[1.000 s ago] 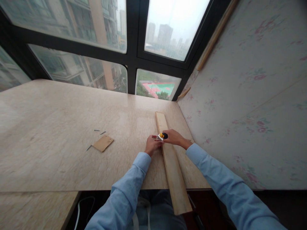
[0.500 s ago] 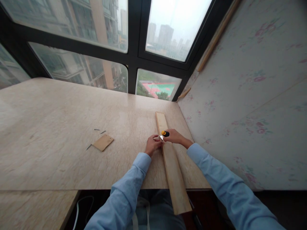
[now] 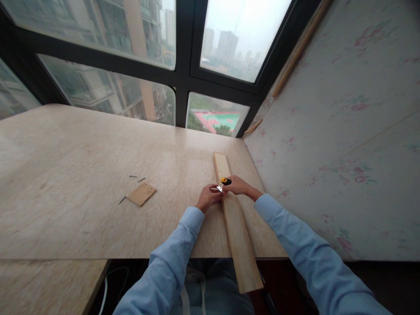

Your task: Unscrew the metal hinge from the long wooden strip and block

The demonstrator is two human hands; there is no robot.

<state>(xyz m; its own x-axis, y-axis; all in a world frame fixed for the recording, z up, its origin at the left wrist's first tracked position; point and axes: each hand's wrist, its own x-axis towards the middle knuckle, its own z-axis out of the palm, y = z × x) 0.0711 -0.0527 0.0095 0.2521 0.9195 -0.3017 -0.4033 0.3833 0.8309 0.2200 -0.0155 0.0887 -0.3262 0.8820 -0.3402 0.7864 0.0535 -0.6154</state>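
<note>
A long pale wooden board (image 3: 241,240) lies on the marble-patterned counter, its near end jutting past the front edge. My left hand (image 3: 207,197) is at the board's left side, its fingers closed on a small shiny metal plate with holes (image 3: 219,189), which looks like a hinge. Over the board, my right hand (image 3: 239,185) is closed around a screwdriver with a yellow and black handle (image 3: 225,180). Its shaft and tip are hidden by the fingers, so I cannot tell whether it touches the metal plate.
To the left on the counter (image 3: 82,188) is a small brown wooden piece with holes (image 3: 141,194). Several thin screws or nails lie around it, one (image 3: 122,200) touching its left corner. A floral wall (image 3: 328,153) rises on the right, and windows stand behind the counter.
My left hand has shifted slightly left, and the metal plate has turned a little between the fingers. My right hand stays almost in place; the board has not visibly moved.
</note>
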